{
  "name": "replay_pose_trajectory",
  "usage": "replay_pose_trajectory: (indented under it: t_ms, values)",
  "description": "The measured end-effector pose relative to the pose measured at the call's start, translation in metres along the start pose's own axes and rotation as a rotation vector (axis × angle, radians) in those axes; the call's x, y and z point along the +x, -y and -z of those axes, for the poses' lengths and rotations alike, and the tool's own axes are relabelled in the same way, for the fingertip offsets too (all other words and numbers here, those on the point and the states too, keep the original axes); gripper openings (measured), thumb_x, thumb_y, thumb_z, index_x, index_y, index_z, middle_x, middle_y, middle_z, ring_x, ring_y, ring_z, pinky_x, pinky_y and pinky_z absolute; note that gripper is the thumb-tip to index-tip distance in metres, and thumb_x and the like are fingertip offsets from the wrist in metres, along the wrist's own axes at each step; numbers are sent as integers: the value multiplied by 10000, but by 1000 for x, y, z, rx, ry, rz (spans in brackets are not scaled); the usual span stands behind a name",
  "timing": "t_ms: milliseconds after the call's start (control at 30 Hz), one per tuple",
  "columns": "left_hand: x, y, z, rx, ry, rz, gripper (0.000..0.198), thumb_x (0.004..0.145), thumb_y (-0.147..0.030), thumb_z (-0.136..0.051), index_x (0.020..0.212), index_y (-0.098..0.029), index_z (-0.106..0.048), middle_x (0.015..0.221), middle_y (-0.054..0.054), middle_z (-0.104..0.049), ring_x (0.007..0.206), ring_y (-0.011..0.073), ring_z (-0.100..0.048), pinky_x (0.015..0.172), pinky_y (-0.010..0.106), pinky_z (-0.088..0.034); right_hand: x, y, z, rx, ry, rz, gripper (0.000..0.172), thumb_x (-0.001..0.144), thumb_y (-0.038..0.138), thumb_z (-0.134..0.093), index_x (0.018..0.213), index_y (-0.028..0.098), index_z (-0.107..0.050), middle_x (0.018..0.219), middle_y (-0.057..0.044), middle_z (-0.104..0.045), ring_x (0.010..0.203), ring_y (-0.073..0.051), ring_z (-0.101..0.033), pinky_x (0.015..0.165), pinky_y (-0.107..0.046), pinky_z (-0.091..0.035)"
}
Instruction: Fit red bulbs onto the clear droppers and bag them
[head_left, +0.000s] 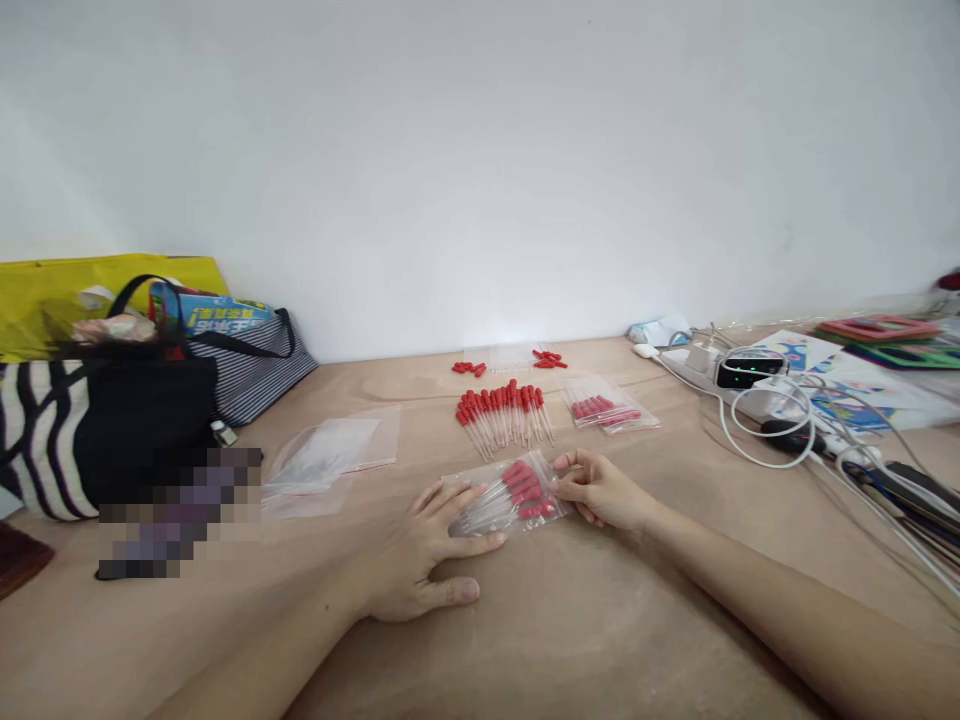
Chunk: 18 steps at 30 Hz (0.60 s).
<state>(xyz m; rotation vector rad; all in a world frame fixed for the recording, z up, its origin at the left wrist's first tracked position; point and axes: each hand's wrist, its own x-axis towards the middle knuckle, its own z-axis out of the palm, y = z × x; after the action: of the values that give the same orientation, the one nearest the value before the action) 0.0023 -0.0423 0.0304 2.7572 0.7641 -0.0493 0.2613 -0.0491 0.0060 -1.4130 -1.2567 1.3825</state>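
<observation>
A clear plastic zip bag lies flat on the table, with several clear droppers with red rubber bulbs inside, bulbs towards the right. My left hand rests with spread fingers on the bag's left end. At the right end, my right hand pinches the bag's edge between thumb and fingers. Just beyond the bag, several loose droppers lie fanned out, red bulbs facing away. To their right are filled bags of droppers. Loose red bulbs and more red bulbs sit near the wall, with clear tubes between them.
Flat plastic bags are piled to the left. Further left stand a striped bag and a black-and-white bag. On the right are a power strip, tangled white cables, printed sheets and coloured frames.
</observation>
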Motion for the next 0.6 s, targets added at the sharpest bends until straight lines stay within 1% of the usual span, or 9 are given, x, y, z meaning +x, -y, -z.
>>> replay_pose_trajectory:
  t_ms: [67, 133, 200, 233, 367, 500, 600]
  values:
    - [0, 1, 0, -9, -10, -18, 452, 825, -514, -439, 1261, -448, -341, 1457, -27, -80, 1304, 327, -105, 1008, 580, -79, 1, 2, -1, -25, 10, -26, 353, 605, 373, -673, 818, 182, -465, 468, 83, -526, 276, -31, -316, 284, -161, -165]
    - [0, 1, 0, -17, -20, -45, 435, 826, -501, -450, 1249, -456, -356, 1453, -41, -104, 1305, 316, -116, 1015, 569, -90, 4, 4, -2, -57, 64, -50, 326, 608, 405, -671, 745, 165, -497, 490, 61, -549, 271, -19, -292, 285, -170, -151]
    - [0, 1, 0, -23, -35, -68, 416, 830, -485, -456, 1237, -460, -373, 1448, -51, -126, 1305, 307, -129, 1020, 560, -102, 8, 3, -4, -57, 103, -56, 324, 587, 421, -684, 648, 151, -516, 465, 55, -533, 290, -18, -303, 303, -176, -174]
    - [0, 0, 1, -26, -42, -74, 409, 832, -477, -458, 1233, -459, -380, 1446, -54, -135, 1305, 304, -136, 1021, 557, -108, 10, 2, -4, -40, 94, -47, 325, 569, 416, -697, 611, 146, -522, 455, 54, -524, 314, -22, -328, 322, -176, -204]
    - [0, -1, 2, -31, -51, -85, 403, 835, -461, -463, 1231, -451, -388, 1443, -55, -147, 1301, 292, -162, 1023, 550, -124, 11, -2, -3, 97, -24, 24, 325, 503, 368, -747, 547, 140, -521, 469, 49, -520, 415, -42, -412, 423, -183, -310]
    - [-1, 1, 0, -46, -77, -103, 427, 833, -448, -475, 1247, -432, -375, 1436, -43, -181, 1288, 269, -222, 1036, 517, -151, 2, 4, 3, 266, 5, 15, 329, 502, 353, -758, 563, 146, -509, 510, 32, -553, 459, -70, -481, 477, -206, -380]
    - [-2, 3, -3, -79, -118, -98, 479, 823, -438, -493, 1277, -402, -345, 1416, -22, -251, 1272, 260, -263, 1031, 486, -208, -5, 9, 10, 272, 23, -47, 305, 542, 353, -741, 603, 153, -519, 531, 16, -575, 469, -86, -517, 465, -211, -410]
